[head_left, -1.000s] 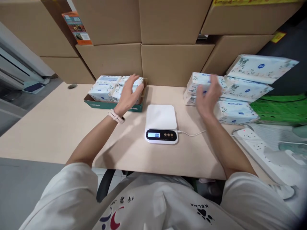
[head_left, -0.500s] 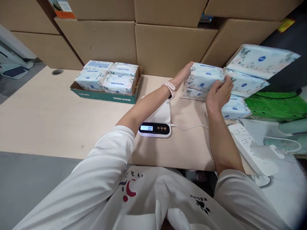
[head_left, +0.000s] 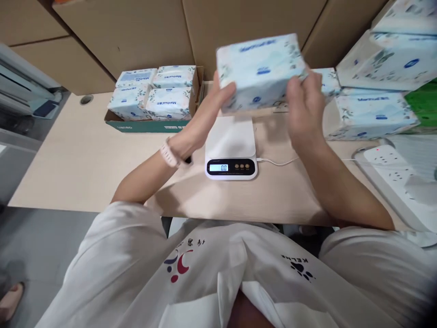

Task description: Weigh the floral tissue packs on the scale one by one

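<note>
My grip: L hand [head_left: 207, 111] & R hand [head_left: 306, 107] part-open, clamping the pack [head_left: 261, 75] at opp. ends, prob. for balance. It's up over the scale's [head_left: 230, 136] rear, long axis approx. L–R, R end slightly higher, printed side twd me. Box [head_left: 146, 127] w/ more packs [head_left: 169, 102] sits L on worktop [head_left: 85, 159].

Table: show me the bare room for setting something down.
Bare: the table left of the green box, and the band between the scale and the near edge. Crowded: the right side, with stacked packs and the power strip.
</note>
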`<move>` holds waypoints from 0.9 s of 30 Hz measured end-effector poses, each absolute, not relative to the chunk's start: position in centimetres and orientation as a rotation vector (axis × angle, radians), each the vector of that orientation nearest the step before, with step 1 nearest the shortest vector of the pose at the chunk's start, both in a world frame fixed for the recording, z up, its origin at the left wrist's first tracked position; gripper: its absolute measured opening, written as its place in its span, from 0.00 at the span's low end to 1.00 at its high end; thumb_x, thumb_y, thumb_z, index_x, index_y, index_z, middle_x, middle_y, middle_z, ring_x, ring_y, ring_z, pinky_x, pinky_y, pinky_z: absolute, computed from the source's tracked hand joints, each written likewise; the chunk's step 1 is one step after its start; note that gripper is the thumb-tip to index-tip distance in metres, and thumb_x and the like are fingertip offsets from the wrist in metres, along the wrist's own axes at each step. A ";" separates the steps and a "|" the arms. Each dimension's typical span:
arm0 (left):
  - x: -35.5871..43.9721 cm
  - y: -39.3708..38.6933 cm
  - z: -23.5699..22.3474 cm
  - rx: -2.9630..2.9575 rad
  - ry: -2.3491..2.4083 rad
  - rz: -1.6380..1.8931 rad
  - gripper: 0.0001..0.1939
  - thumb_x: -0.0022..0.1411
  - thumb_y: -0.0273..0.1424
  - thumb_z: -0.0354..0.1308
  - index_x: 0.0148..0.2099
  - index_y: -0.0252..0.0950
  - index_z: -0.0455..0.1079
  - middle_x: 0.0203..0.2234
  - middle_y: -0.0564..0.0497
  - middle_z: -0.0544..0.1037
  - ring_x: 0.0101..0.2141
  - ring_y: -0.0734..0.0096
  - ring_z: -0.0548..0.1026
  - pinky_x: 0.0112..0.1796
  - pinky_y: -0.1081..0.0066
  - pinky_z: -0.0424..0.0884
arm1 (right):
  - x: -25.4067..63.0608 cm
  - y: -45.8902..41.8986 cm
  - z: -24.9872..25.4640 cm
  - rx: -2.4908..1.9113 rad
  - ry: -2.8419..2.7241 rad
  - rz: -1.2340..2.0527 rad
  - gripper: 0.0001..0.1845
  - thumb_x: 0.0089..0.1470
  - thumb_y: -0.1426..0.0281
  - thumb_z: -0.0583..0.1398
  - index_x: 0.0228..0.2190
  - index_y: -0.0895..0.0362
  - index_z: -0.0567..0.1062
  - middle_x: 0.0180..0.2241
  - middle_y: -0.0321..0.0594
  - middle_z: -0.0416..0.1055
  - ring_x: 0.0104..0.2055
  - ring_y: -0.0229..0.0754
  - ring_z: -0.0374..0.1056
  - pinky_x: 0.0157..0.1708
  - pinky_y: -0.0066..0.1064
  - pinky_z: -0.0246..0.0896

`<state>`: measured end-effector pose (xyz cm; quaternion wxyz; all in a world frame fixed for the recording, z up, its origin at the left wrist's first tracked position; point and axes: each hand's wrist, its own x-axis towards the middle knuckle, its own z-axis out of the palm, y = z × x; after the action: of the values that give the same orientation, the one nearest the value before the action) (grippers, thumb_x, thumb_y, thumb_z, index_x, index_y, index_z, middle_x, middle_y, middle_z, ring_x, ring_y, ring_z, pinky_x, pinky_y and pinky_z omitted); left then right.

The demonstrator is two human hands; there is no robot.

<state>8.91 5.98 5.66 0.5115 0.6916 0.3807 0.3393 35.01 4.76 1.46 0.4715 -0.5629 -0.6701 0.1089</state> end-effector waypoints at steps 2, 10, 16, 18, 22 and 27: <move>5.5 2.9 4.8 1.614 0.928 0.915 0.31 0.73 0.58 0.57 0.70 0.51 0.73 0.75 0.57 0.67 0.69 0.72 0.74 0.76 0.62 0.57 | 31.5 1.7 2.0 -1.360 -1.645 0.289 0.38 0.74 0.41 0.44 0.72 0.48 0.63 0.63 0.49 0.67 0.70 0.53 0.64 0.75 0.56 0.59; 2.1 -0.4 1.9 1.579 0.916 0.894 0.43 0.68 0.63 0.61 0.76 0.48 0.65 0.80 0.52 0.59 0.81 0.46 0.50 0.80 0.50 0.49 | 28.3 -2.8 -2.0 -1.330 -1.681 0.523 0.39 0.72 0.40 0.46 0.74 0.43 0.60 0.70 0.48 0.63 0.75 0.59 0.61 0.74 0.65 0.59; 0.1 -0.2 -1.1 1.561 1.121 1.186 0.45 0.69 0.68 0.51 0.80 0.56 0.54 0.83 0.59 0.45 0.82 0.52 0.39 0.81 0.52 0.42 | 29.9 -3.7 -3.5 -1.345 -1.478 0.300 0.38 0.72 0.44 0.41 0.74 0.43 0.59 0.69 0.49 0.65 0.71 0.59 0.66 0.72 0.63 0.61; -0.4 -0.2 -1.7 1.555 1.109 1.198 0.46 0.68 0.70 0.48 0.80 0.59 0.52 0.83 0.62 0.45 0.82 0.53 0.39 0.81 0.53 0.44 | 30.3 -3.8 -3.5 -1.267 -1.429 0.232 0.36 0.73 0.46 0.41 0.73 0.42 0.60 0.70 0.48 0.65 0.71 0.60 0.67 0.72 0.63 0.59; -0.5 -0.7 -1.8 1.543 1.030 1.151 0.41 0.71 0.70 0.42 0.79 0.65 0.53 0.82 0.69 0.47 0.82 0.56 0.40 0.81 0.53 0.46 | 30.6 -4.1 -3.1 -1.100 -1.418 0.179 0.33 0.72 0.49 0.43 0.72 0.38 0.63 0.70 0.43 0.65 0.73 0.61 0.65 0.73 0.63 0.54; -0.3 -1.0 -1.2 1.510 1.039 1.124 0.42 0.69 0.72 0.43 0.77 0.64 0.58 0.81 0.68 0.52 0.82 0.53 0.42 0.80 0.50 0.48 | 30.5 -4.4 -2.8 -1.191 -1.479 0.078 0.38 0.70 0.46 0.38 0.73 0.41 0.59 0.71 0.45 0.64 0.75 0.62 0.62 0.73 0.63 0.56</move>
<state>-0.32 -1.03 -1.24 0.4759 0.6176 0.4250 0.4598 30.54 -4.43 -2.83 0.5813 -0.5098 -0.6333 0.0333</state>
